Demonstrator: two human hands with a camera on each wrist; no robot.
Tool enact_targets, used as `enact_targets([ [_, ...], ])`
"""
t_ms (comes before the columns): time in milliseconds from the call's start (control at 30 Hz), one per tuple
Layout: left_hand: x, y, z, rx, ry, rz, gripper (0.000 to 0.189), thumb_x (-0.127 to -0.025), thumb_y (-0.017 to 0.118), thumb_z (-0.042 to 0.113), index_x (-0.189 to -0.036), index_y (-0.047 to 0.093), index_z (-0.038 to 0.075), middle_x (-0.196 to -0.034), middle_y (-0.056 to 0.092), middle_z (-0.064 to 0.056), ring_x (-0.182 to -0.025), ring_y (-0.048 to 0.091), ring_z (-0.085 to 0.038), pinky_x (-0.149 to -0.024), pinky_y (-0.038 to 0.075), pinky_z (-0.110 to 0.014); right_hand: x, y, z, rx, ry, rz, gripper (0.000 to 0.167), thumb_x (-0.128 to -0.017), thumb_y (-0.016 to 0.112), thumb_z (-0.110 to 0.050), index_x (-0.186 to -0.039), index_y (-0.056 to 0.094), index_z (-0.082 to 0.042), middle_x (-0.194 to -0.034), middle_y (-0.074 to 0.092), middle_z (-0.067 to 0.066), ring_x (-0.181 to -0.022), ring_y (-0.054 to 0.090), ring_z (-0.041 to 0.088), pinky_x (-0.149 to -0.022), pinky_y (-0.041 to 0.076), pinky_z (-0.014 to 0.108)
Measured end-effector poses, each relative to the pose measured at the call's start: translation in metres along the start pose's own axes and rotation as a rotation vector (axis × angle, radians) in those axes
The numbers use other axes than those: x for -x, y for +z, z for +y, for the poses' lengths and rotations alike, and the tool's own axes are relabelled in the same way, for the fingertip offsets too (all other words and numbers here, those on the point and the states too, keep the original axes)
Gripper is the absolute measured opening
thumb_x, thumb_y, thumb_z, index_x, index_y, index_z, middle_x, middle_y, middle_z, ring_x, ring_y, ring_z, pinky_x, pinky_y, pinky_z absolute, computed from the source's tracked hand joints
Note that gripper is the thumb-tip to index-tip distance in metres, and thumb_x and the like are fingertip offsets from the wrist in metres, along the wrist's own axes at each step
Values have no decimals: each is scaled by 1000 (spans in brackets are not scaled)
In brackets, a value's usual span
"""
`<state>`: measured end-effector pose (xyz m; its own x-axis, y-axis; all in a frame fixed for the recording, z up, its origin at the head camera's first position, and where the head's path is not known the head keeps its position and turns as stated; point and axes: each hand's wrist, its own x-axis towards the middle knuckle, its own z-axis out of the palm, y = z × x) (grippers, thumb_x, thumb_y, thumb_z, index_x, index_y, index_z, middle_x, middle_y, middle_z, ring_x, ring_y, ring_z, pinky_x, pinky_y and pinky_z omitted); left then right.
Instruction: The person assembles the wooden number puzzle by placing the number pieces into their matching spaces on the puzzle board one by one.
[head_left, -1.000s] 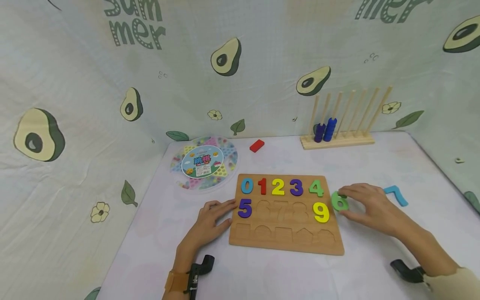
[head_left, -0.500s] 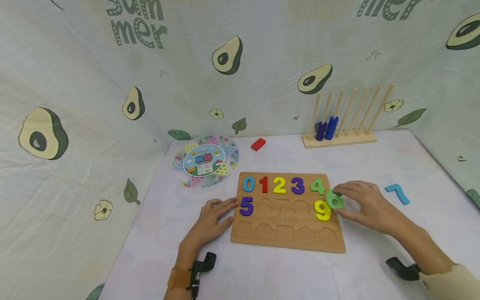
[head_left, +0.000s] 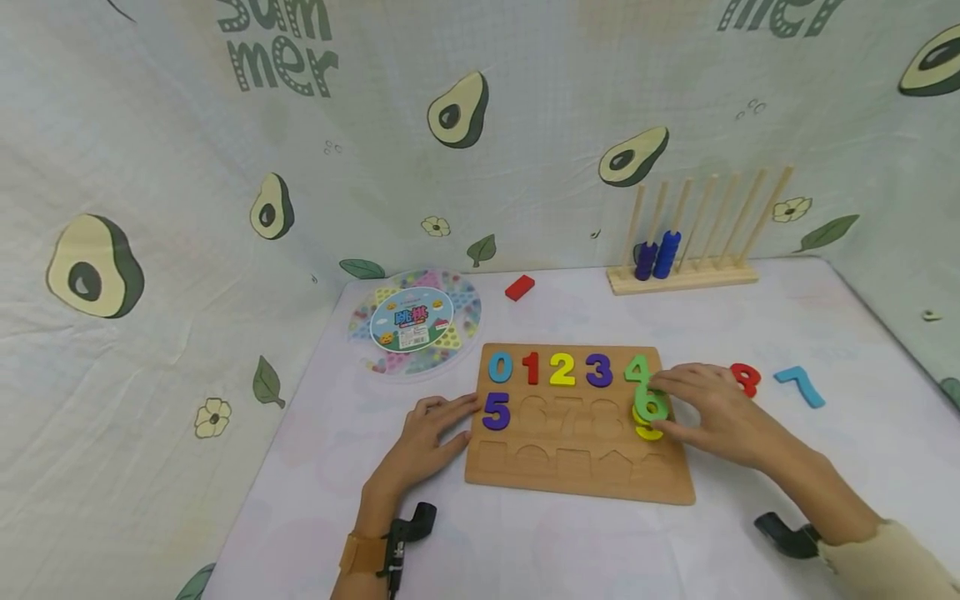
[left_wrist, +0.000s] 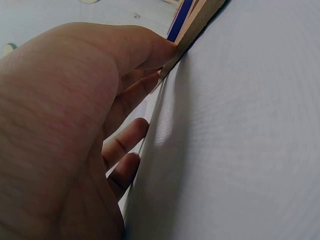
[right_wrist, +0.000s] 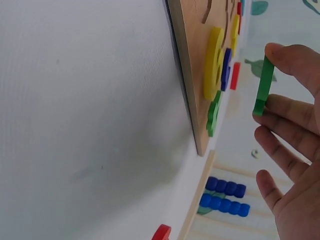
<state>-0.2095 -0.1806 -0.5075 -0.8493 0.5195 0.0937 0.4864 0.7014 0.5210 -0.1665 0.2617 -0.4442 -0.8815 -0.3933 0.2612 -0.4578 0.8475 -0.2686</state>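
My right hand (head_left: 723,412) pinches a green number 6 (head_left: 651,407) between thumb and fingers, held up over the right side of the wooden number board (head_left: 525,467). In the right wrist view, the green 6 (right_wrist: 264,85) shows edge-on, above the board's surface. It partly covers the yellow 9 (head_left: 649,434) in the head view. With fingers extended, my left hand (head_left: 423,442) touches the board's left edge beside the purple 5 (head_left: 496,412). Thumb and fingertips (left_wrist: 169,50) meet that edge in the left wrist view. Outlined recesses lie between the 5 and the 9.
Right of the board lie a red 8 (head_left: 746,379), partly behind my right hand, and a blue 7 (head_left: 801,386). Farther back are a round game box (head_left: 412,321), a red block (head_left: 520,287) and a wooden peg rack (head_left: 682,280) with blue beads.
My right hand has carried the green 6 leftward from beside the board to over the 9, uncovering the red 8. The left hand has stayed at the board's edge.
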Motion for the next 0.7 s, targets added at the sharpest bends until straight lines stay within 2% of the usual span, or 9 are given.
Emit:
enact_targets([
  [700,-1,-1,3,3,16,6,48,-101,58,35,-148,52,28,-155,42,11,-131,35,-28,-100,30,-54,-13,13,-18,-61,0,-64,55,-80,85,-36,-125,70,-10,-126,66,9,-125,49,38,-104,27,59],
])
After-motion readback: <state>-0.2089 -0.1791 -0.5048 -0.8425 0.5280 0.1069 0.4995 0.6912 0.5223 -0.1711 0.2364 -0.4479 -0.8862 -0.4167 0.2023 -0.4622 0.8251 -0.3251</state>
